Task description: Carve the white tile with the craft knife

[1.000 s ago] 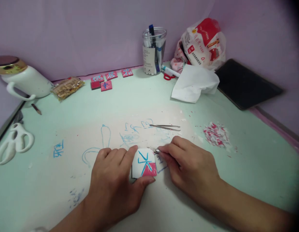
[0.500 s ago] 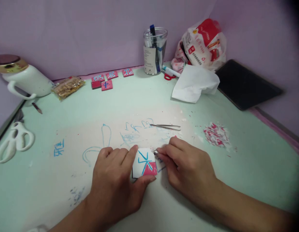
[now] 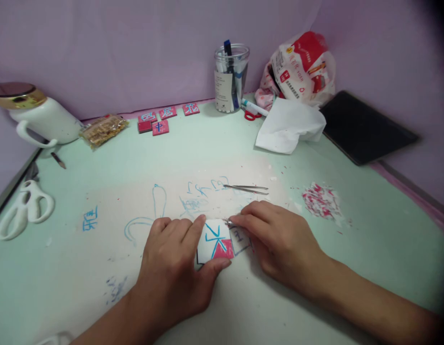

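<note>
A square white tile (image 3: 209, 244) with a blue painted character and a bared pink corner lies on the table in front of me. My left hand (image 3: 178, 263) grips its left side, fingers along the far edge and thumb along the near edge. In a pinch, my right hand (image 3: 275, 235) holds a small silver-tipped tool (image 3: 229, 223) at the tile's upper right edge; most of the tool is hidden by the fingers. Just right of the tile lies a second flat piece (image 3: 240, 240) with dark marks. Metal tweezers (image 3: 246, 188) lie beyond the hands.
White-handled scissors (image 3: 26, 211) and a white mug (image 3: 51, 120) stand left. Pink tiles (image 3: 160, 127) sit at the back, beside a snack packet (image 3: 105, 130). A pen jar (image 3: 232, 79), paper (image 3: 290, 127), tablet (image 3: 369, 127) and a pile of pink-white shavings (image 3: 322, 201) are right.
My right hand has shifted slightly, uncovering more of the piece beside the tile. The tool tip sits a little higher and further left on the edge. The left hand's hold is unchanged.
</note>
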